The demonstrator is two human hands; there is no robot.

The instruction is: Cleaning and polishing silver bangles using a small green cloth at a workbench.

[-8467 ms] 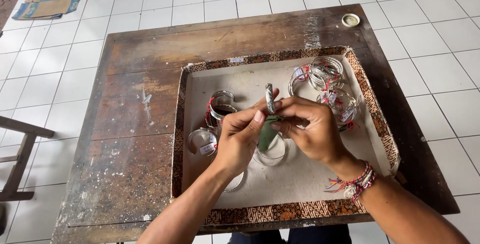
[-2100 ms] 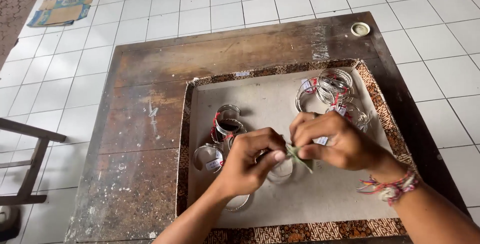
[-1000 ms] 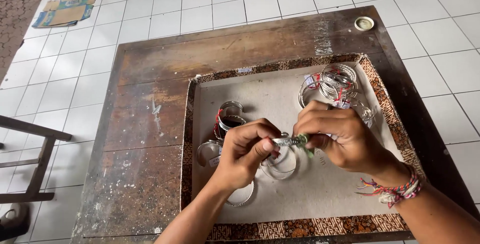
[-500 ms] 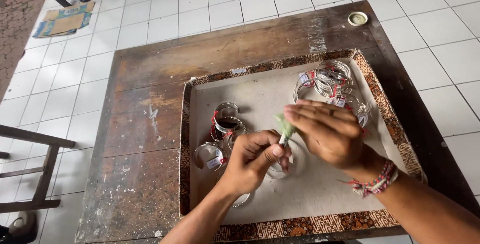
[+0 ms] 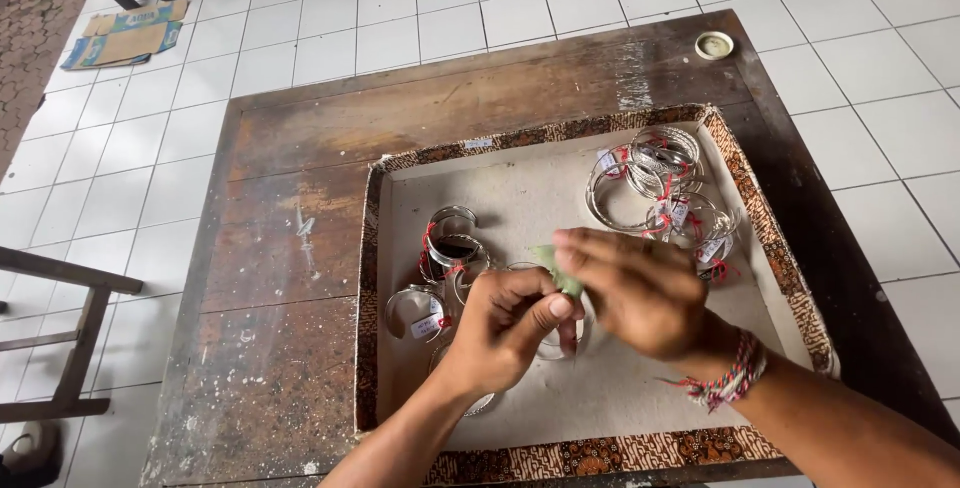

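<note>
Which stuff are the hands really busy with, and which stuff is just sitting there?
Busy with:
left hand
right hand
green cloth
bangle under the hands
tray

Just sitting:
near bangles
far bangle pile
small round lid
flattened cardboard
wooden table

Half a second ago I had the green cloth (image 5: 557, 271) poking up clear above my right hand (image 5: 640, 293); now that hand has slid across toward nine o'clock, its fingers flat over the cloth so only a small corner shows. My left hand (image 5: 505, 328) has closed tighter, thumb pressed up against the cloth at the bangle (image 5: 555, 343), and both hands sit a touch lower, toward six o'clock, in the tray (image 5: 400, 173) than eight seconds back.
</note>
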